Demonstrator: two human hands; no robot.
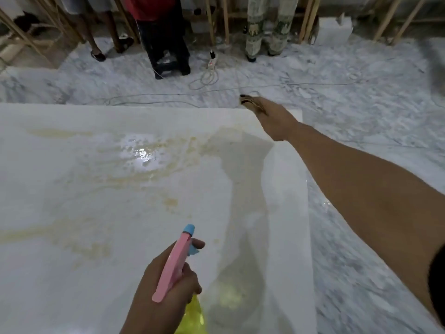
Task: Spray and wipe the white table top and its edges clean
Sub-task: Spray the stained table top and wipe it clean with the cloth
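Gleaming wet, the stained white table top meets marble floor.

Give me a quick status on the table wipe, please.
Left hand grips spray bottle. Right hand holds cloth at far edge. Table top wet, yellowish streaks.

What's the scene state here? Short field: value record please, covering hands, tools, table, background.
left hand: grips spray bottle, pink head, blue nozzle, yellow body, over near part of table
right hand: stretched to far right corner, holds brownish cloth
table: white top, wet glare patch, yellowish smears across the middle and left
wiped: cannot tell
floor: grey marble, cable and power strip lying on it
bystanders: legs of three people beyond the table
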